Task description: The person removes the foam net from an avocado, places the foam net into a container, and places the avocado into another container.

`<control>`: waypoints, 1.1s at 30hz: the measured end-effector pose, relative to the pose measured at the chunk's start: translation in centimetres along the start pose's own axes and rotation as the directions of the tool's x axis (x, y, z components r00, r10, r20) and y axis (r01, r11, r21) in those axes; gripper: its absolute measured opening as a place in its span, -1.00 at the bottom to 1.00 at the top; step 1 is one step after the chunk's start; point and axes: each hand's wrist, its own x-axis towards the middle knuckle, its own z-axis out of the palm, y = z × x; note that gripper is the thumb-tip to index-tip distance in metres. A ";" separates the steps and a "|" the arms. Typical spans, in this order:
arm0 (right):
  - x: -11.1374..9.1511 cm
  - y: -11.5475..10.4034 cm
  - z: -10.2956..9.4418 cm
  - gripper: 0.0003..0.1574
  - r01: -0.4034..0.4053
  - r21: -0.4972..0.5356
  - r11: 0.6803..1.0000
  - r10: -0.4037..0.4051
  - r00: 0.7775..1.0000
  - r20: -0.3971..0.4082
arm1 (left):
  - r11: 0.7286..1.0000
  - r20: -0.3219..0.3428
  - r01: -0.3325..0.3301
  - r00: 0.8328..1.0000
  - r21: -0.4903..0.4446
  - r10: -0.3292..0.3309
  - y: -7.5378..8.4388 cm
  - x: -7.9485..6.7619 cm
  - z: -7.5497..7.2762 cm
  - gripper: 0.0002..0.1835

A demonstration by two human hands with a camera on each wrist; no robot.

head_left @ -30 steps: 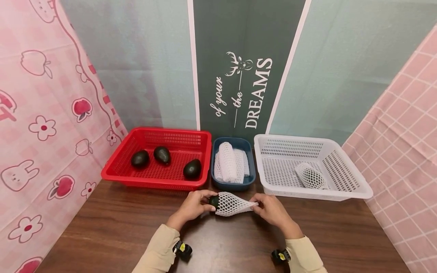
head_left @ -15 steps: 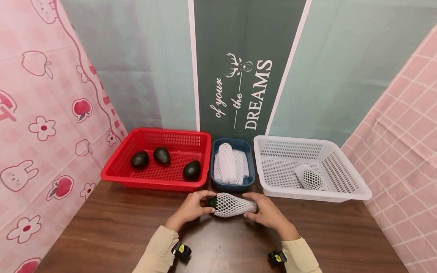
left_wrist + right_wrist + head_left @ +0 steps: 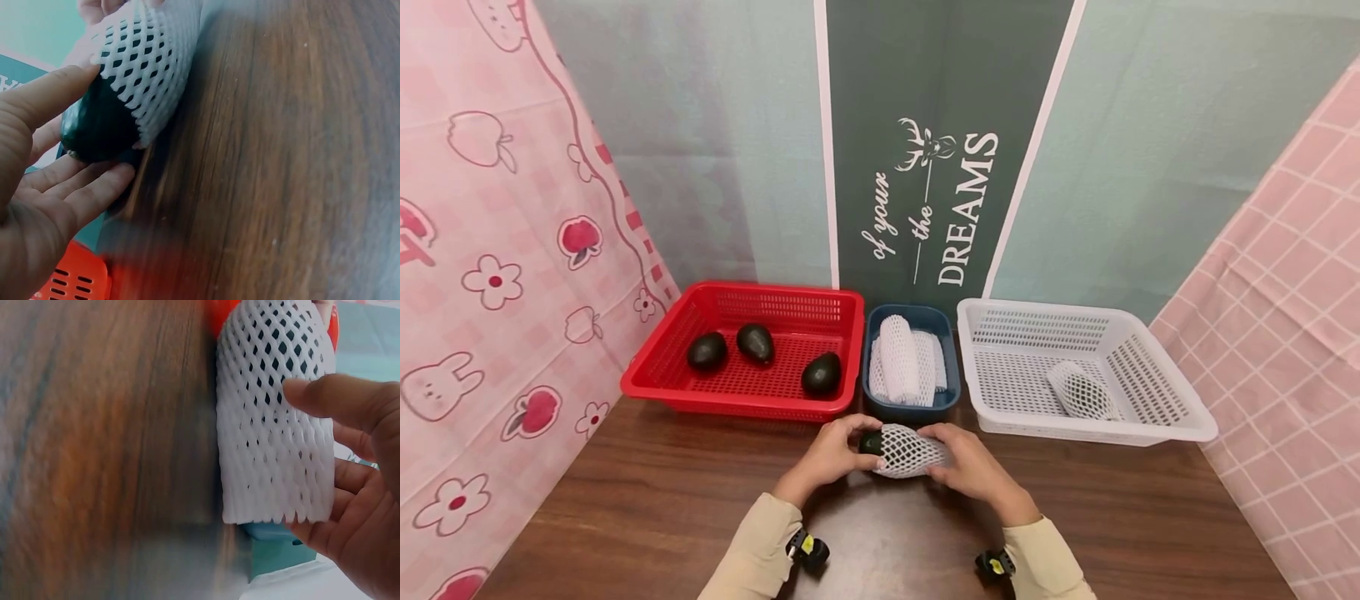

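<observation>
A dark green avocado lies sideways above the table's front area, partly inside a white foam net sleeve. Its bare end pokes out of the sleeve on the left. My left hand holds that end, thumb at the sleeve's edge and fingers on the other side. Around the sleeve's right part, my right hand grips with its thumb on the netting and fingers behind. In the right wrist view the sleeve's loose end hangs past the fruit, flattened.
Behind the hands stand a red basket with several avocados, a blue bin of rolled foam sleeves, and a white basket holding one sleeved avocado. The brown table spreads in front, with curtains around.
My right hand has let go of the sleeve's pinched tail and moved left, now gripping nearer the avocado. The sleeve's tapered tail has spread out. The left hand stays on the avocado's end.
</observation>
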 end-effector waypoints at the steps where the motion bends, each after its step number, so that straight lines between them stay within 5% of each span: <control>1: 0.0 -0.1 0.1 -0.48 0.003 0.000 1.000 -0.003 1.000 -0.001 | 1.000 0.002 0.000 1.000 0.002 0.000 0.1 0.0 0.1 -0.48; 13: 0.3 -0.7 0.4 -0.61 -0.014 -0.039 0.999 0.013 0.999 -0.033 | 0.998 -0.009 0.038 0.999 0.055 -0.038 0.4 0.0 0.5 -0.41; 33: -0.1 -0.2 -0.8 -0.70 -0.032 -0.044 0.999 0.029 0.998 -0.064 | 0.993 -0.072 -0.024 0.997 0.115 0.033 0.2 -0.6 0.1 -0.44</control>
